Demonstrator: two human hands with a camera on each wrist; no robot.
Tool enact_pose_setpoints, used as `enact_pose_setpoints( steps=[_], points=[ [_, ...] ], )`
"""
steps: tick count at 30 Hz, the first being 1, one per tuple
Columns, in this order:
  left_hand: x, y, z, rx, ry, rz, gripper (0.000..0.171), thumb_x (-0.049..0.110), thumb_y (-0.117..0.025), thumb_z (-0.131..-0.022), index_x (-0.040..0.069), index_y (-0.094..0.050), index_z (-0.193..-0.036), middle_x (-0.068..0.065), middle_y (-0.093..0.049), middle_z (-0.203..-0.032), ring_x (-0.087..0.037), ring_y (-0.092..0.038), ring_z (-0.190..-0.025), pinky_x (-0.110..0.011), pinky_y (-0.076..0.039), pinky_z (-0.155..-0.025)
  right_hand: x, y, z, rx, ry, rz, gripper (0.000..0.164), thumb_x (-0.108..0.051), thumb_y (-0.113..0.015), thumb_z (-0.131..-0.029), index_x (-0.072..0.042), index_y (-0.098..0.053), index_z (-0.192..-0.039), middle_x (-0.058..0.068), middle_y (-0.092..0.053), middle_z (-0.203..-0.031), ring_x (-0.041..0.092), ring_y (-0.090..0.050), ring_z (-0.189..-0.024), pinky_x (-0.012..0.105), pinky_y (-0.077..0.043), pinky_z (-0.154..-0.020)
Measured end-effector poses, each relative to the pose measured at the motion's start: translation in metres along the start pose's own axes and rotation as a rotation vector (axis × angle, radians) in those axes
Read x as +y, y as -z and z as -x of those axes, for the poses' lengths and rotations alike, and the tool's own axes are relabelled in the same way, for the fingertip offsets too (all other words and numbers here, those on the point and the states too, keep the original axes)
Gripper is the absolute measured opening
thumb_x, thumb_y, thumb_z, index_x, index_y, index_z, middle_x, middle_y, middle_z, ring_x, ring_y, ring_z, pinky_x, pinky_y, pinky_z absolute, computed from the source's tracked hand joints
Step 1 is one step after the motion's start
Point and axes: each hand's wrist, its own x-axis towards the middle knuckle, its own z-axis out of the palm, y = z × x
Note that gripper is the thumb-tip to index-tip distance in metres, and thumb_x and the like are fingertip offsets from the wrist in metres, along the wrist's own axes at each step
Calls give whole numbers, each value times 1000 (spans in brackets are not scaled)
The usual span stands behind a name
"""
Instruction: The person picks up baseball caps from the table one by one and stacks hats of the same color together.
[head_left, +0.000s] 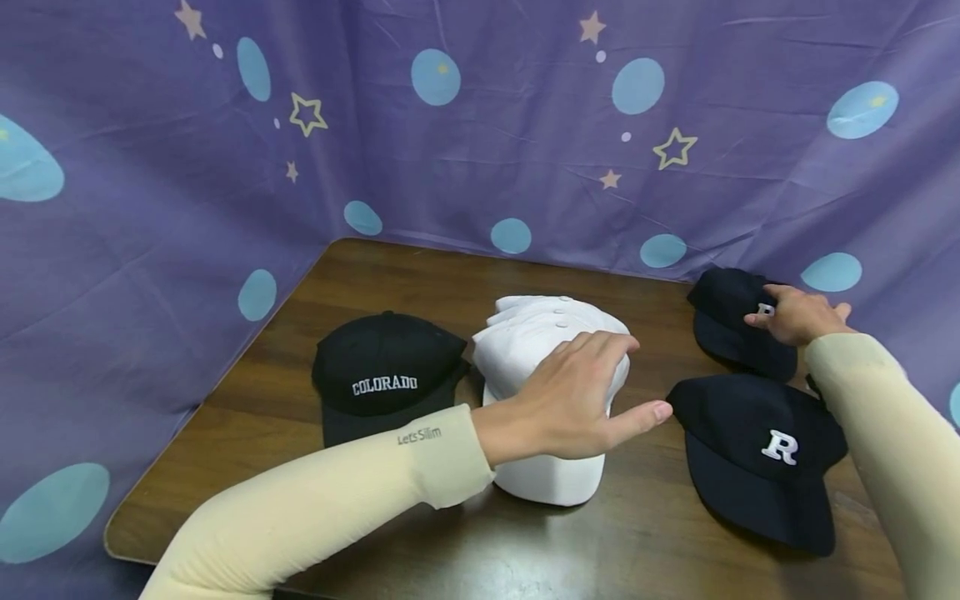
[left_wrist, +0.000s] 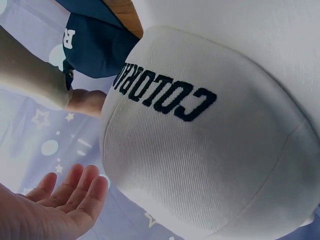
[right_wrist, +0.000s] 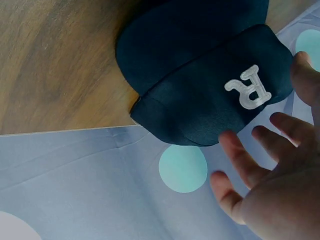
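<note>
In the head view my left hand (head_left: 573, 396) hovers above a stack of nested white caps (head_left: 551, 482), fingers extended and thumb spread. The left wrist view shows dark COLORADO lettering on the front white cap (left_wrist: 210, 160), with that hand's fingers apart from it. My right hand (head_left: 804, 317) is over the far navy cap (head_left: 723, 296), its fingers spread around the crown. In the right wrist view, this cap (right_wrist: 200, 100) bears a white R, and whether a fingertip touches it I cannot tell. A nearer navy R cap (head_left: 742, 417) lies below my right forearm.
A black COLORADO cap (head_left: 386, 354) sits left of the white stack, partly behind my left sleeve. Everything lies on a brown wooden table (head_left: 420, 271). A purple curtain (head_left: 525, 125) with stars and blue ovals hangs along the back and left edges.
</note>
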Motion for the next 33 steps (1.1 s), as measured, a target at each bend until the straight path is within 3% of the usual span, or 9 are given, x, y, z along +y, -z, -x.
enact_pose_setpoints(
  steps=[4, 7, 11, 15, 19, 25, 33],
  points=[
    [1, -1, 0, 4, -4, -4, 70, 69, -36, -89, 14, -42, -133, 5, -46, -130, -7, -39, -119, -31, -35, -99, 2, -2, -3, -41, 15, -8, 90, -54, -54, -92, 5, -13, -147, 43, -19, -140, 61, -17, -122, 74, -9, -96],
    [1, -1, 0, 8, -3, 0, 70, 69, -36, -89, 15, -42, -133, 6, -46, -130, -7, -39, -118, -31, -35, -98, 3, -4, -6, -12, 52, 26, 77, -37, -58, -94, 14, -23, -140, 44, -26, -134, 61, -22, -120, 71, -20, -98],
    [1, -2, 1, 25, -9, 3, 69, 68, -37, -90, 14, -44, -133, 6, -48, -129, -8, -41, -118, -31, -37, -97, 5, -6, -7, 107, 139, 101, 41, -16, -60, -88, 13, -52, -117, 42, -46, -108, 57, -42, -103, 67, -38, -85],
    [1, -3, 1, 26, -11, 4, 69, 67, -38, -90, 14, -44, -133, 5, -48, -129, -8, -42, -118, -31, -37, -97, 7, -6, -5, 164, 147, 99, 15, -8, -60, -83, 4, -62, -92, 31, -53, -88, 48, -52, -80, 59, -44, -66],
    [0, -4, 1, 20, -10, 1, 68, 68, -38, -90, 15, -44, -132, 6, -48, -128, -8, -41, -118, -31, -37, -97, 9, -8, -2, 172, 125, 72, 17, -6, -62, -81, 2, -64, -95, 30, -56, -89, 43, -53, -75, 55, -44, -61],
    [-2, -3, 2, 33, 5, -11, 67, 68, -39, -89, 16, -45, -131, 6, -48, -128, -7, -40, -120, -32, -37, -96, 9, -8, -2, 256, 157, 53, 18, -5, -61, -81, 0, -66, -98, 29, -59, -91, 43, -55, -76, 56, -45, -63],
    [-9, 4, 7, 27, 52, -6, 73, 70, -38, -89, 15, -42, -136, 6, -45, -133, -8, -37, -124, -32, -33, -102, -10, 13, 5, 367, 183, 25, 23, -6, -53, -89, 1, -63, -108, 29, -58, -99, 47, -52, -86, 59, -44, -69]
  ],
)
